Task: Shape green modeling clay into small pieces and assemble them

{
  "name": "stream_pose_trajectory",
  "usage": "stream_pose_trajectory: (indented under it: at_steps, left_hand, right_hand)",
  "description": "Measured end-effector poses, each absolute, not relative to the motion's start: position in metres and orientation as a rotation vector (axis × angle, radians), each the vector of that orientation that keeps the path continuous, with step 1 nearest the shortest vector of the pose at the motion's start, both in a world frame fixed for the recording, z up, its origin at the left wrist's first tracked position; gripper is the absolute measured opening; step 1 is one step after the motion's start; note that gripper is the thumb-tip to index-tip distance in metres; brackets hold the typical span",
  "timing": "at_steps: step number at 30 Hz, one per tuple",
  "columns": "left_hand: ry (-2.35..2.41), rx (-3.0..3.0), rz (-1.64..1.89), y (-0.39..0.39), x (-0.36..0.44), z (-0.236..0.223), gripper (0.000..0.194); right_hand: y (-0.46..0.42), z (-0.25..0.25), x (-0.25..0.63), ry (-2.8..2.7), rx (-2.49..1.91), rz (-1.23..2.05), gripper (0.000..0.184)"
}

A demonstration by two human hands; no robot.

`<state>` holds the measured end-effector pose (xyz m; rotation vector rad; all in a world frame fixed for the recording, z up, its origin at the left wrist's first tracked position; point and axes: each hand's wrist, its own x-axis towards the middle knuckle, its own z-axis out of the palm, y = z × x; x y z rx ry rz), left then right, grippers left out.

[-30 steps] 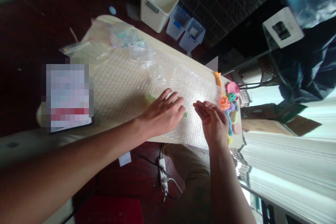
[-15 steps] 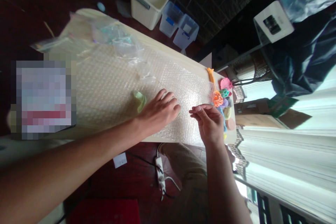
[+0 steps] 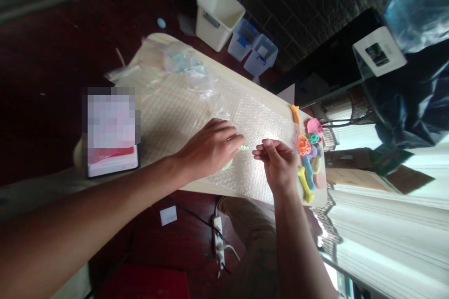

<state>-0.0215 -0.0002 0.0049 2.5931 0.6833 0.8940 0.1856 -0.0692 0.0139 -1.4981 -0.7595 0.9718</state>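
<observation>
My left hand (image 3: pixel 217 145) is closed over the bubble wrap, and a pale green, ridged, clay-like strip (image 3: pixel 243 148) sticks out from its fingertips. Another bit of pale green (image 3: pixel 227 165) shows below the palm; how far it extends is hidden. Just to the right, my right hand (image 3: pixel 277 161) hovers with thumb and fingers drawn together in a pinch, close to the strip's tip but apart from it. Whether anything lies between those fingers cannot be made out. Under both hands the bubble wrap (image 3: pixel 252 121) covers a light wooden table (image 3: pixel 242 79).
Colourful soft-looking pieces lie at the table's right end, among them an orange one (image 3: pixel 303 145) and a yellow one (image 3: pixel 306 186). Clear plastic bags (image 3: pixel 199 79) rest toward the far left. A tablet-like screen (image 3: pixel 112 163) stands at left. Bins (image 3: pixel 213 28) are on the floor behind.
The view has shifted, moving the table rightward in the picture. My left hand now shows the green strip at its fingertips. The green piece formerly visible left of that hand is mostly hidden.
</observation>
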Motion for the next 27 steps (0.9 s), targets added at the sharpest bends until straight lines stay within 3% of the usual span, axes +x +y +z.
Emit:
stream_pose_trajectory:
  at_steps: [12, 27]
  left_hand:
    - [0.765, 2.501, 0.998, 0.009, -0.041, 0.01, 0.011]
    - [0.746, 2.515, 0.933, 0.008, -0.025, 0.004, 0.015]
  right_hand:
    - [-0.046, 0.003, 0.167, -0.769, -1.398, 1.004, 0.016]
    - [-0.066, 0.013, 0.181, -0.763, -1.515, 0.981, 0.027]
